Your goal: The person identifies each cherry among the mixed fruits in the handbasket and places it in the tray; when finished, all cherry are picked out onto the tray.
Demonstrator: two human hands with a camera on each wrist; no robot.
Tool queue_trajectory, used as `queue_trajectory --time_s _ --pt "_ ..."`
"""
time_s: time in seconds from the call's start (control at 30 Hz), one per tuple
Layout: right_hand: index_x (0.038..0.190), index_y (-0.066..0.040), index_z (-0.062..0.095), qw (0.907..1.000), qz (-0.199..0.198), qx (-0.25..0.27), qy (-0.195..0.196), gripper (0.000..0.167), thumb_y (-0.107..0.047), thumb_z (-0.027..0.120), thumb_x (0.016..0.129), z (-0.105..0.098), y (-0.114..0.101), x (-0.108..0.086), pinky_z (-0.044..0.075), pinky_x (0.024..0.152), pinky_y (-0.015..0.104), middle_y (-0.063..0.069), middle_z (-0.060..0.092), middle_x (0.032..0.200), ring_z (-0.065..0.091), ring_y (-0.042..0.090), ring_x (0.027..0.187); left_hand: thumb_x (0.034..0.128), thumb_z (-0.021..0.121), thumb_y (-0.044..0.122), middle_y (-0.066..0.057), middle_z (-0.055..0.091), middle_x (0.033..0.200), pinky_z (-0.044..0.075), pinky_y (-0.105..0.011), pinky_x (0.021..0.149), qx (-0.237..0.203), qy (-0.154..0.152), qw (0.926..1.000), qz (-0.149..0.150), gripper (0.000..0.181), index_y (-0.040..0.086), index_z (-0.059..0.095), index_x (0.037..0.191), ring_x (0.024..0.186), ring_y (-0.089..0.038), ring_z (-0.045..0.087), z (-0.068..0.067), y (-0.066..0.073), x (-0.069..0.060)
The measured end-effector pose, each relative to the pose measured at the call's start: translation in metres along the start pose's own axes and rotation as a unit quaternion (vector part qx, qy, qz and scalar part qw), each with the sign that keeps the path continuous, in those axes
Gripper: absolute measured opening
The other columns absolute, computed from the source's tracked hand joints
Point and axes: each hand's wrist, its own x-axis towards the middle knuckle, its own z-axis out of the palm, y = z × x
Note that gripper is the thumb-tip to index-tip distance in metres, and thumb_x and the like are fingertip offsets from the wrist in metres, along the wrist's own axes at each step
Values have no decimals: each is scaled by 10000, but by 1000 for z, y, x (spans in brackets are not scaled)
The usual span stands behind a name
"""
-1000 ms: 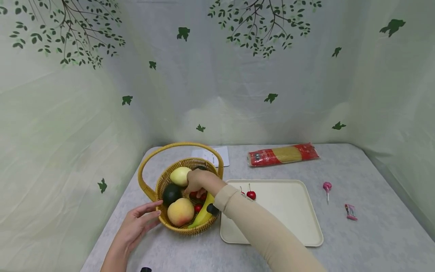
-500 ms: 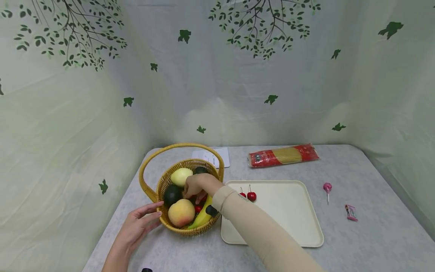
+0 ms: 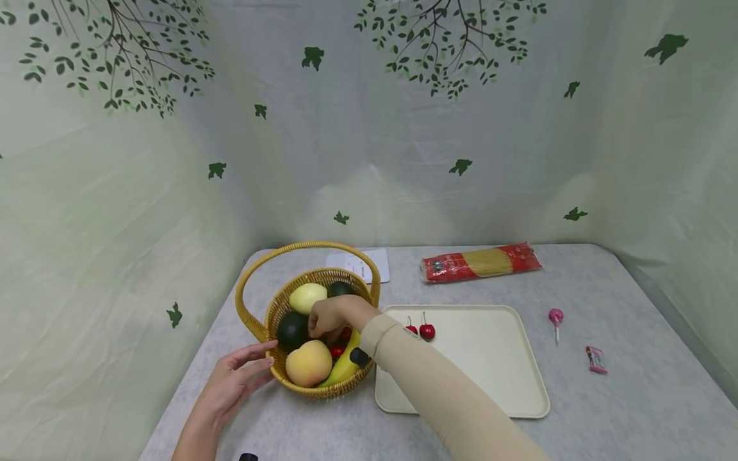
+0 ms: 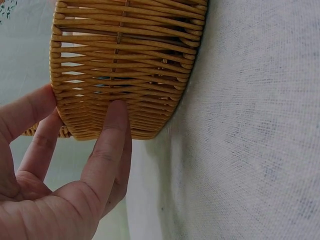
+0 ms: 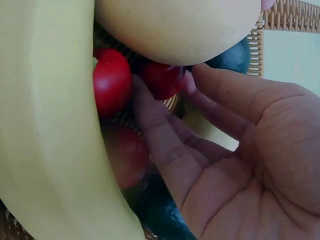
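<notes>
In the head view, a wicker basket holds a peach, a banana, a lemon, a dark green fruit and small red fruits. My left hand touches the basket's left side from outside with extended fingers, one near the rim. Inside the basket is my right hand, palm down. Its wrist view shows thumb and fingers around a dark red cherry, right under the peach. Another red fruit lies beside the fingertip, against the banana. The hand partly hides the basket's middle.
A cream tray with two cherries stands right of the basket, under my right forearm. Behind are a red pasta packet and a white card. A lollipop and a wrapped candy lie at right.
My right hand has shifted slightly left and deeper among the fruit. The peach has turned, its red blush now mostly out of sight. My left hand stays at the basket's side.
</notes>
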Motion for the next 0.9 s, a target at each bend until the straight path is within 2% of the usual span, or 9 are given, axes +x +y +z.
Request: queue_trajectory --time_s 0.17,0.3,0.43,0.57,0.7,0.9 --pt "1274 -36 741 9997 -97 202 -85 237 -141 630 1092 -2 2 0 643 921 325 54 719 1205 758 223 1083 1034 715 105 -28 545 1294 635 -348 959 12 9 10000 17 407 89 693 1440 1132 -91 613 0 1 0" --pt "1221 -49 746 9996 -171 139 -156 204 -166 647 1086 -2 2 1 641 916 319 34 713 1157 753 210 1064 1036 712 103 -26 543 1293 637 -350 954 8 46 10000 38 394 89 701 1429 1127 -92 613 -1 1 -1" --pt "1055 -101 749 9994 -216 -271 -40 174 -255 673 1080 0 2 3 611 812 270 -7 697 1004 717 137 915 1042 708 116 -25 535 1306 637 -357 959 23 32 10000 67 396 91 695 1436 1135 -92 612 -2 1 -1" --pt "923 -135 711 9961 -297 -823 147 223 -310 702 1061 2 2 4 506 687 243 -20 647 871 594 99 772 1044 705 119 -20 537 1310 637 -363 962 54 46 9999 80 389 94 699 1433 1144 -90 605 -1 1 -2" --pt "919 -139 681 9934 -296 -1069 286 197 -282 725 1046 4 1 5 468 660 230 -34 611 847 548 91 744 1040 708 111 -19 542 1303 635 -363 966 31 52 10000 71 386 94 704 1426 1154 -92 602 0 1 -3" --pt "968 -142 717 9901 -271 -1295 472 138 -259 776 1013 4 -4 2 505 687 219 -50 651 924 576 81 794 1039 711 113 -23 534 1322 635 -358 965 11 23 10000 58 394 91 699 1432 1159 -94 603 0 1 -3"
